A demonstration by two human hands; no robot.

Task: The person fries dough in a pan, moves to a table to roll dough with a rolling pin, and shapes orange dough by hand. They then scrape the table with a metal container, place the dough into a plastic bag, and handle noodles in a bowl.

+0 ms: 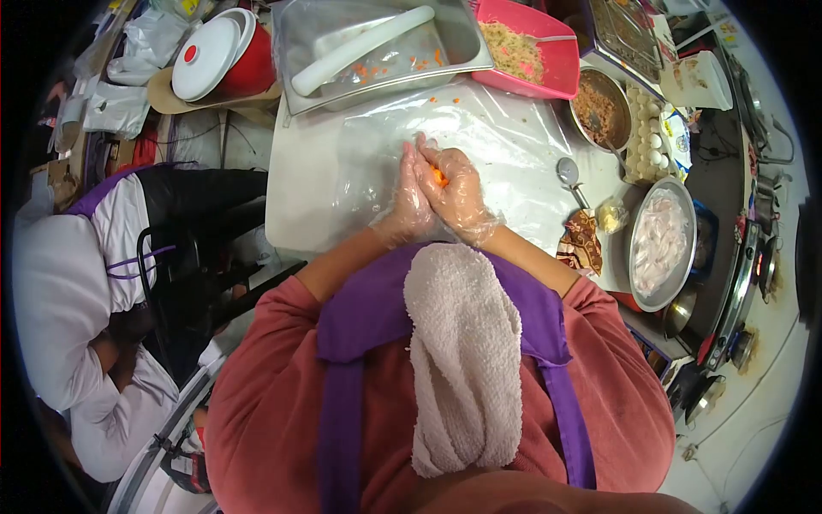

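From my end, farthest left I see a red pot [248,79], beyond and left of the left hand [411,194]. That gloved hand sits over the plastic-covered counter [295,193], fingers together, palm turned against its partner. Between the two hands lies some orange food [440,176], only a sliver showing, so I cannot tell its full shape. I judge it light, soft and moist, apt to crumble and slick against plastic gloves; I would cup it from both sides with broad palms, never pinch an edge. The right hand [458,184] is curled over it, pressed to the left. Directly beyond both hands is a metal pan [342,41]; beyond and right of the right hand, a pink tub [521,84]. Farther right come a spoon [567,170], an egg tray [639,156] and, rightmost, a basin [691,206].
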